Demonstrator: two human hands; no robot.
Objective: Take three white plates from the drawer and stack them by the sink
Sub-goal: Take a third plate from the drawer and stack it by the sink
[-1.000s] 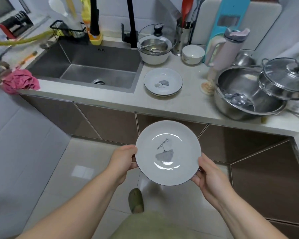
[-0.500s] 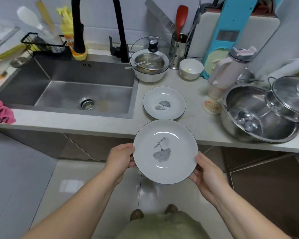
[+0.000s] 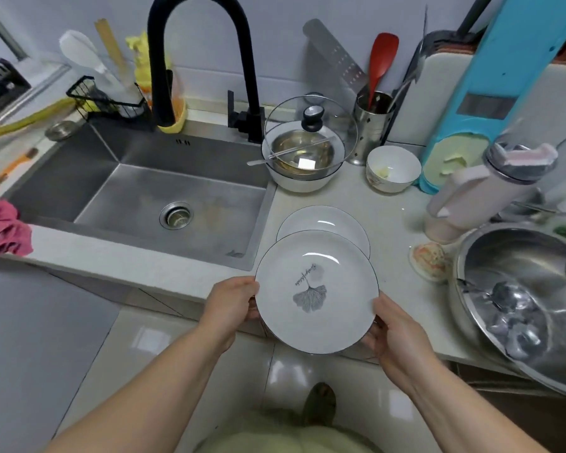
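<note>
I hold a white plate [image 3: 316,291] with a grey leaf print and a thin dark rim over the counter's front edge. My left hand [image 3: 232,300] grips its left rim and my right hand [image 3: 391,328] grips its lower right rim. Just beyond it, a white plate stack [image 3: 327,222] lies on the counter to the right of the steel sink [image 3: 151,191]; the held plate covers the stack's near part. The drawer is not in view.
A lidded bowl [image 3: 304,158] and a small white bowl [image 3: 393,168] stand behind the stack. A large steel basin [image 3: 517,299] sits at the right, with a pink bottle [image 3: 481,194] and a scrubber [image 3: 429,258] nearby. The black faucet [image 3: 190,53] arches over the sink.
Both hands have carried the plate forward and up, from in front of the cabinets to over the counter edge, now overlapping the stack. The view has moved closer to the counter.
</note>
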